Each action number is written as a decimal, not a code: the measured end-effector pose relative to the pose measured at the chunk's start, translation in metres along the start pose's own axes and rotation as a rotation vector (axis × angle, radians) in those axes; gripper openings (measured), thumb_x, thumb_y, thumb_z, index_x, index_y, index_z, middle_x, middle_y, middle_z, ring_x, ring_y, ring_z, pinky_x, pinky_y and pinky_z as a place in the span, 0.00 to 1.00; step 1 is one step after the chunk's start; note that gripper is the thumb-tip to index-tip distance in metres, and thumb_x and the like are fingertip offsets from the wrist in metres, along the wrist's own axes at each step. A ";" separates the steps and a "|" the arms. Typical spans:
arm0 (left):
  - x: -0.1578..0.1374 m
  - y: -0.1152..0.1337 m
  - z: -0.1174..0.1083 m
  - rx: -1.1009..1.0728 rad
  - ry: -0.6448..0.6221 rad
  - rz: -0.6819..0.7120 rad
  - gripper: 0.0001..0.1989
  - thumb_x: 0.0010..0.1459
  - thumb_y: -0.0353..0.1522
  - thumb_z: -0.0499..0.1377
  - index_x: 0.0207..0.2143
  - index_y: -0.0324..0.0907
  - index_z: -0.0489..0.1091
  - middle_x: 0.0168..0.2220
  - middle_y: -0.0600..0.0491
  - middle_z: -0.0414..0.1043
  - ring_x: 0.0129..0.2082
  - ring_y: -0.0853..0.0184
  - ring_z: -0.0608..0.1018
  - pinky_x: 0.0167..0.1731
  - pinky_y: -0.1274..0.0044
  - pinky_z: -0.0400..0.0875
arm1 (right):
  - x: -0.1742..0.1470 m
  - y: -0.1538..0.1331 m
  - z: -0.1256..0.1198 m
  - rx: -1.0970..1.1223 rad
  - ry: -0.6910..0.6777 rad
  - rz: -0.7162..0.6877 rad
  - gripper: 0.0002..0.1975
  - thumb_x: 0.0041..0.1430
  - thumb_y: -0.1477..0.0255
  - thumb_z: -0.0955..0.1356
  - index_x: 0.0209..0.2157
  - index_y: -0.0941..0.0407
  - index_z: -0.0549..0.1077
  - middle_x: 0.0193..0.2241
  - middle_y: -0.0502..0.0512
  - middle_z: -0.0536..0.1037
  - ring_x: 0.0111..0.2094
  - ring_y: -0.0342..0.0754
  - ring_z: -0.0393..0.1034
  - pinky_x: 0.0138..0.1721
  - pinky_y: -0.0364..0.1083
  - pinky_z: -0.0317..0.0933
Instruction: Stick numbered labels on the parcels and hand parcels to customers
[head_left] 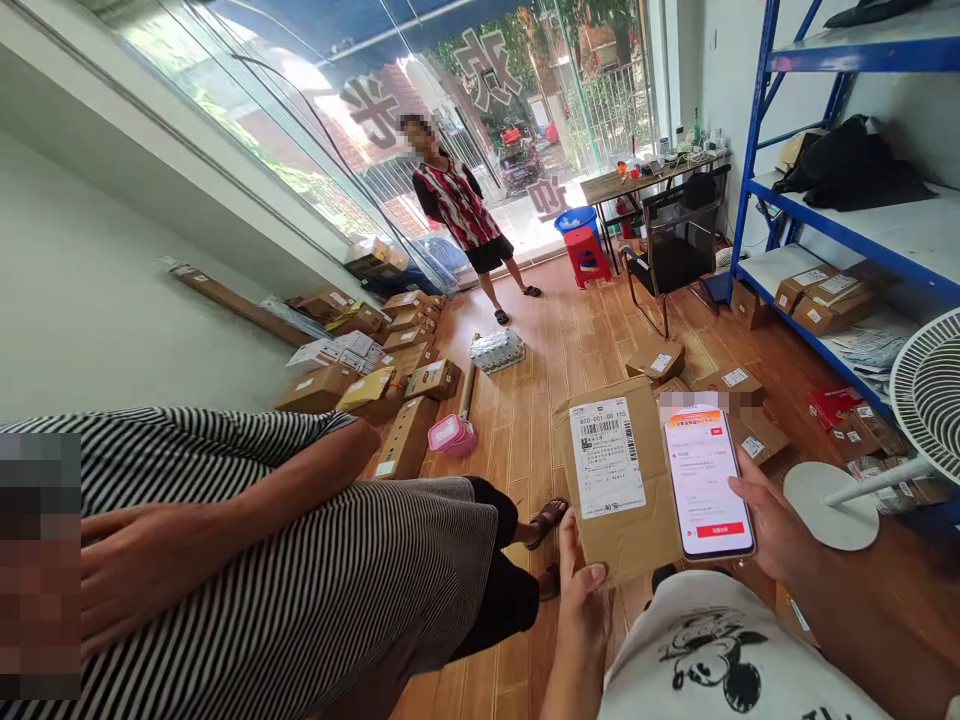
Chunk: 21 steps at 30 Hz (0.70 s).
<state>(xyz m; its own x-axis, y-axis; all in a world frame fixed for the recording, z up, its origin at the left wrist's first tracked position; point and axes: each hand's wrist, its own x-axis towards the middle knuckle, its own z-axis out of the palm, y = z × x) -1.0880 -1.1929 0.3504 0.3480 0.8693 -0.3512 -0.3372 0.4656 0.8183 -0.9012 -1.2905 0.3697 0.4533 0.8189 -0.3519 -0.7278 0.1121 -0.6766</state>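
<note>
One cardboard box [660,530], white label [609,460] facing up, held in front of the wearer's white shirt [645,660]. Left hand [585,590]: closed on the box's lower left corner, thumb on its face. Right hand [776,515]: closed around the right side of a phone [707,482], screen lit, just beside the box; contact between the two cannot be told. Outward: person in striped clothes [300,570] close on the left; white fan [941,395], right; pink dustpan [452,434] on wooden floor [559,335].

Daylight floods through the glass front [540,120] — sheen on the floor [555,335], edges stretched.
</note>
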 end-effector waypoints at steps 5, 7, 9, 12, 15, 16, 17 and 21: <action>-0.001 0.005 0.005 -0.001 0.037 -0.018 0.40 0.31 0.36 0.68 0.52 0.50 0.69 0.50 0.48 0.73 0.54 0.47 0.72 0.49 0.63 0.71 | 0.001 -0.005 0.003 0.013 -0.045 -0.004 0.38 0.49 0.60 0.74 0.61 0.48 0.62 0.51 0.58 0.78 0.49 0.59 0.74 0.49 0.57 0.68; 0.002 0.003 0.004 0.016 0.038 -0.028 0.39 0.31 0.36 0.68 0.52 0.50 0.69 0.50 0.48 0.73 0.53 0.47 0.72 0.49 0.62 0.71 | 0.002 -0.008 0.006 0.019 -0.054 -0.012 0.41 0.48 0.60 0.74 0.63 0.47 0.59 0.51 0.58 0.78 0.49 0.59 0.75 0.49 0.58 0.69; 0.005 0.001 0.004 0.025 0.033 -0.018 0.38 0.31 0.37 0.68 0.51 0.50 0.70 0.49 0.48 0.74 0.53 0.47 0.73 0.48 0.62 0.72 | 0.003 -0.010 0.007 0.021 -0.070 -0.016 0.42 0.48 0.61 0.74 0.63 0.46 0.57 0.51 0.58 0.78 0.48 0.59 0.75 0.48 0.57 0.69; 0.006 -0.002 0.004 0.037 0.069 0.018 0.38 0.31 0.38 0.67 0.51 0.49 0.70 0.48 0.48 0.74 0.51 0.48 0.73 0.47 0.63 0.72 | 0.004 -0.009 0.007 0.030 -0.081 -0.027 0.41 0.48 0.62 0.74 0.63 0.45 0.58 0.51 0.57 0.79 0.47 0.58 0.76 0.47 0.56 0.70; 0.003 -0.001 0.007 0.062 0.116 0.018 0.37 0.33 0.38 0.67 0.51 0.49 0.70 0.49 0.48 0.74 0.51 0.50 0.72 0.46 0.64 0.73 | 0.005 -0.005 0.004 0.045 -0.054 -0.058 0.36 0.48 0.63 0.74 0.59 0.46 0.62 0.50 0.55 0.79 0.47 0.56 0.76 0.45 0.52 0.71; 0.002 0.000 0.008 0.064 0.121 0.014 0.37 0.32 0.38 0.67 0.51 0.49 0.70 0.49 0.49 0.74 0.51 0.50 0.72 0.45 0.65 0.73 | 0.005 -0.004 0.004 0.048 -0.048 -0.064 0.35 0.48 0.64 0.74 0.57 0.46 0.63 0.50 0.55 0.79 0.47 0.55 0.76 0.44 0.51 0.71; 0.002 0.000 0.009 0.062 0.122 0.011 0.37 0.32 0.38 0.67 0.51 0.49 0.70 0.49 0.49 0.74 0.50 0.50 0.72 0.44 0.65 0.73 | 0.005 -0.004 0.003 0.050 -0.046 -0.065 0.34 0.48 0.64 0.75 0.57 0.47 0.64 0.50 0.55 0.79 0.46 0.54 0.76 0.43 0.50 0.71; 0.000 0.002 0.010 0.048 0.115 0.006 0.36 0.32 0.37 0.67 0.50 0.50 0.71 0.47 0.50 0.74 0.49 0.51 0.73 0.43 0.66 0.74 | 0.005 -0.006 0.004 0.045 -0.055 -0.035 0.39 0.46 0.64 0.75 0.59 0.47 0.61 0.49 0.56 0.80 0.46 0.56 0.76 0.45 0.53 0.70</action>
<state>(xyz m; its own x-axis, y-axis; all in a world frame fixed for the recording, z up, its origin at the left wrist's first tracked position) -1.0798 -1.1934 0.3559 0.2423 0.8867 -0.3939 -0.2959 0.4542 0.8403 -0.8972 -1.2850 0.3746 0.4509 0.8435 -0.2918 -0.7349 0.1654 -0.6577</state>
